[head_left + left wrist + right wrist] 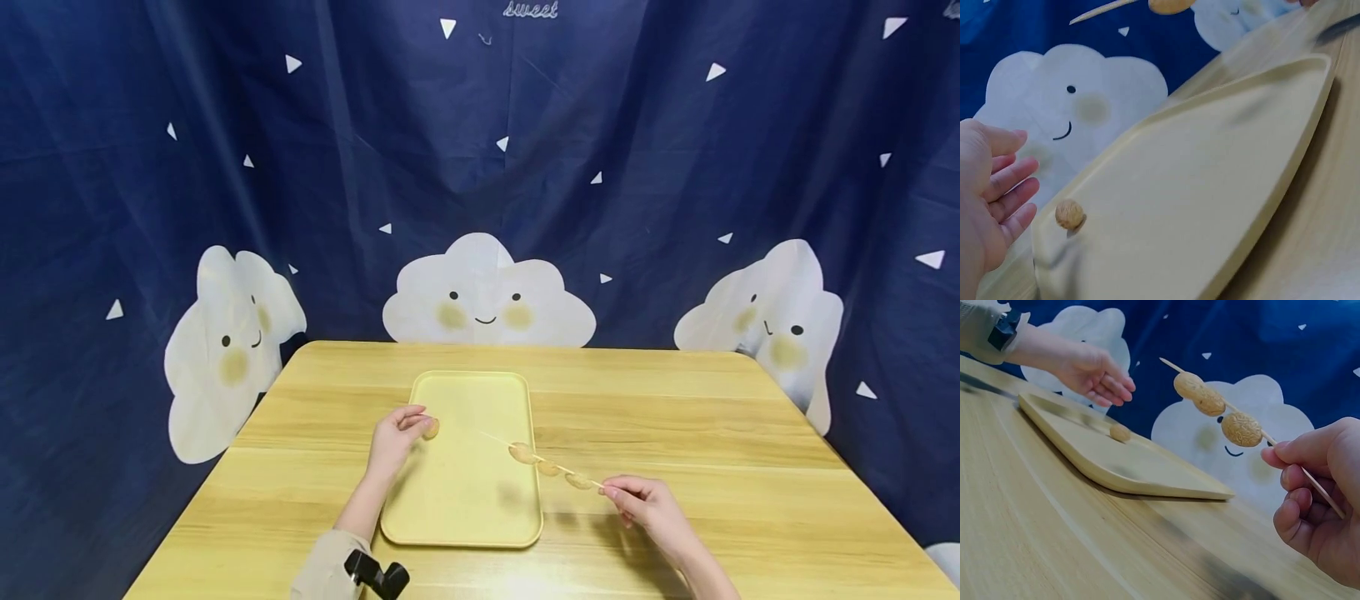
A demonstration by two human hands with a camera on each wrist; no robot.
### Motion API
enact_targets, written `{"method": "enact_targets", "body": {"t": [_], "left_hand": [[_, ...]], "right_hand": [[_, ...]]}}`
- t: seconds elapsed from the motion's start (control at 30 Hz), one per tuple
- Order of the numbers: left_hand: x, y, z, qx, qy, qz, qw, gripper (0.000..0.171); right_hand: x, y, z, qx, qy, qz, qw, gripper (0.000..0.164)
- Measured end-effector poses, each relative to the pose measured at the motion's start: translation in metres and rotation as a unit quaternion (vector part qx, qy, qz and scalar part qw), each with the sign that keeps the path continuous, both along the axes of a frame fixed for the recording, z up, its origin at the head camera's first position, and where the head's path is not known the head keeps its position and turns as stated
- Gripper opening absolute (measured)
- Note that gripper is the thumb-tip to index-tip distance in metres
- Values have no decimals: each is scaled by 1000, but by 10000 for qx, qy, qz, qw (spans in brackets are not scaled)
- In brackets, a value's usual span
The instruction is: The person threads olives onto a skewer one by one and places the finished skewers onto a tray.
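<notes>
My right hand [648, 508] pinches the lower end of a thin wooden skewer [1172, 365], raised over the right edge of a pale yellow tray [465, 500]. Threaded on the skewer are three tan, wrinkled balls [1242, 429], two touching and one a little nearer the fingers. A loose ball [1069, 214] of the same look lies on the tray by its far left side. My left hand [397, 437] hovers beside that loose ball, its fingers extended and apart from it, as the left wrist view shows. Nothing is in that hand.
The tray lies on a wood-grain table [675, 417] and has a low raised rim. A dark blue curtain [480, 150] with white clouds and triangles hangs behind the table. A black device [377, 575] sits at my left wrist.
</notes>
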State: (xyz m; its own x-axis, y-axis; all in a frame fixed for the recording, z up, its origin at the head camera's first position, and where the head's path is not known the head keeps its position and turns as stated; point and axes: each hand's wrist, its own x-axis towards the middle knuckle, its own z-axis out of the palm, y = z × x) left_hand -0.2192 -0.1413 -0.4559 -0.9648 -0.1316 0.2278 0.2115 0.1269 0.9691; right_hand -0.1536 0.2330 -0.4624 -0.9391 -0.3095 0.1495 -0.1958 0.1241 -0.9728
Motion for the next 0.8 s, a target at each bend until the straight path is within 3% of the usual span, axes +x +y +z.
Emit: {"method": "enact_targets", "body": {"t": [0.1,0.17,0.33,0.4,0.8], "left_hand": [[-6,-2,-7,-102,269,80,9996,39],[-10,-1,-9,-155,42,167,9997,39],[-18,4,-13,-783,-780,226,9936,47],[-19,6,-15,-1043,-886,211,9904,50],[-27,19,-25,-1760,-763,731,9787,40]], "right_hand": [[0,1,0,-15,-22,-60,10000,24],[1,3,0,36,-97,-137,9999,24],[2,4,1,170,-98,-236,9995,25],[2,5,1,182,-20,-238,9995,25],[2,4,2,109,-30,-246,9996,23]]}}
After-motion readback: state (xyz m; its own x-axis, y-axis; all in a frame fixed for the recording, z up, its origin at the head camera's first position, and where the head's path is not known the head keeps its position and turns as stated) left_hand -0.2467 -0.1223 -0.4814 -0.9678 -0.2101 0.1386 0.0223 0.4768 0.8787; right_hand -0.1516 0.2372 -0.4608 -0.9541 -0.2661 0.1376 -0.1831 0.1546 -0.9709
